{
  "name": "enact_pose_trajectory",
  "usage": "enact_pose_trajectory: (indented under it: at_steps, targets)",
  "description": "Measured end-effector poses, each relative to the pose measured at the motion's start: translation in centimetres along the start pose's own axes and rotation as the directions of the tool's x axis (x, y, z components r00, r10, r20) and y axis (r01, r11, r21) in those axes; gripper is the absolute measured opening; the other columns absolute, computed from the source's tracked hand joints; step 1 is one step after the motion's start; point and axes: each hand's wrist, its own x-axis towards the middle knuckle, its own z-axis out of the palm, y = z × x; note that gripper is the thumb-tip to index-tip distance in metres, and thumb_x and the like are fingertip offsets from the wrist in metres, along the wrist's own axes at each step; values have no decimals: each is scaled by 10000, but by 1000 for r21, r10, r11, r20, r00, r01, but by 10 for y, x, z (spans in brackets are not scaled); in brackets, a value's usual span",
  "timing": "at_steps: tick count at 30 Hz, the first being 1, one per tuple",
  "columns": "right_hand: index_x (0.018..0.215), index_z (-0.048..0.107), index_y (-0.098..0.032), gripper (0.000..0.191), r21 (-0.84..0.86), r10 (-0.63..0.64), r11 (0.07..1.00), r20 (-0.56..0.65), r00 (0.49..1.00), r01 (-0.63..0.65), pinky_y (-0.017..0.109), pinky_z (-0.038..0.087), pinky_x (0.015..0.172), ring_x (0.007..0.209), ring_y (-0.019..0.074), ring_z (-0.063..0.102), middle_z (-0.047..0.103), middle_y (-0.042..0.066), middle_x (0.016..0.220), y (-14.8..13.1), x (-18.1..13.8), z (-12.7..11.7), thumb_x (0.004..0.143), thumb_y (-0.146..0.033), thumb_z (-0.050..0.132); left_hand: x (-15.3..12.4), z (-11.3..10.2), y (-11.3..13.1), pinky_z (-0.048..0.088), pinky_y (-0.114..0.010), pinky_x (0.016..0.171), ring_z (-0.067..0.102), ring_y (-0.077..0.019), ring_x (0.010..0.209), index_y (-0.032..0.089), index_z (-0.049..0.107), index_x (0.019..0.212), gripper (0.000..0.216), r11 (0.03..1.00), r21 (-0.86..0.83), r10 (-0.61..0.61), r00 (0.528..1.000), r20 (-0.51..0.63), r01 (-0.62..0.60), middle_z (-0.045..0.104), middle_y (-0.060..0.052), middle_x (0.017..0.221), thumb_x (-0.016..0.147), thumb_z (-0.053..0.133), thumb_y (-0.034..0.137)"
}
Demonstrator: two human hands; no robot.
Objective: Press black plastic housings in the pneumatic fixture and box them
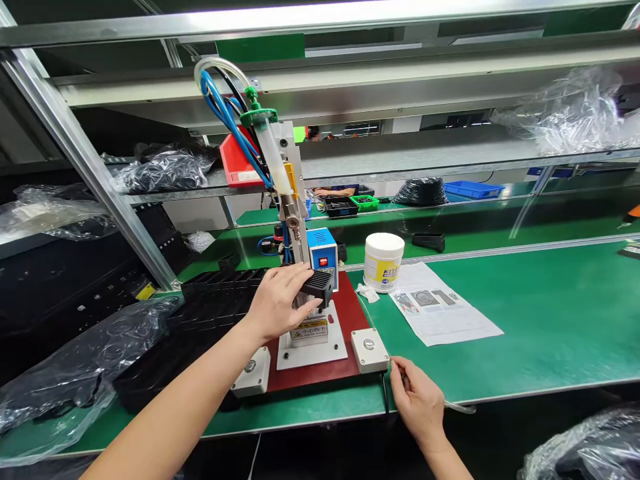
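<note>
My left hand (283,300) is closed on a black ribbed plastic part (319,285), fingers over the top and thumb below. That part sits under the nozzle of an upright dispensing machine (295,223) with a clear syringe (275,153). Beneath it, a metal fixture block (309,331) with a yellow warning label stands on a white plate (325,353). My right hand (417,400) is at the table edge, fingertips pinched beside the corner of the right button box (370,350); what they hold, if anything, is hidden. The left button box (253,373) lies under my left forearm.
Black trays (215,307) and clear plastic film (90,367) lie on the left. A white tub (383,263) and a printed sheet (440,307) are behind the right button box. A metal shelf (400,157) crosses above. Across the bench shows another person's arm (337,191).
</note>
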Motion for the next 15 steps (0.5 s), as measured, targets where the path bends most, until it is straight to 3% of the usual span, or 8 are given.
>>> enact_pose_trajectory:
  at_steps: [5, 11, 15]
  targets:
    - [950, 657, -169, 238, -7, -29, 1000, -5, 1000, 29, 276, 472, 583, 656, 189, 661, 690, 41, 787, 2, -1, 2, 1011, -308, 474, -10, -3, -3, 431, -440, 959, 559, -291, 1217, 185, 465, 1328, 533, 999, 30, -18, 995, -99, 21, 580, -163, 1331, 854, 631, 362]
    - [942, 659, -172, 270, -27, -45, 999, -39, 998, 44, 271, 466, 587, 653, 180, 661, 690, 36, 783, 2, -1, 3, 1021, -329, 454, -11, -5, 1, 400, -479, 1029, 514, -288, 1280, 156, 464, 1339, 493, 991, 123, 42, 998, 44, -47, 567, -156, 1359, 903, 576, 356]
    - [944, 655, -177, 271, -25, -50, 998, -34, 998, 49, 264, 469, 594, 665, 170, 662, 690, 26, 793, 2, 0, 1, 1024, -333, 449, -25, -8, 7, 391, -483, 1071, 465, -280, 1327, 164, 437, 1374, 515, 997, 72, -6, 999, -33, 8, 511, -159, 1414, 900, 591, 292]
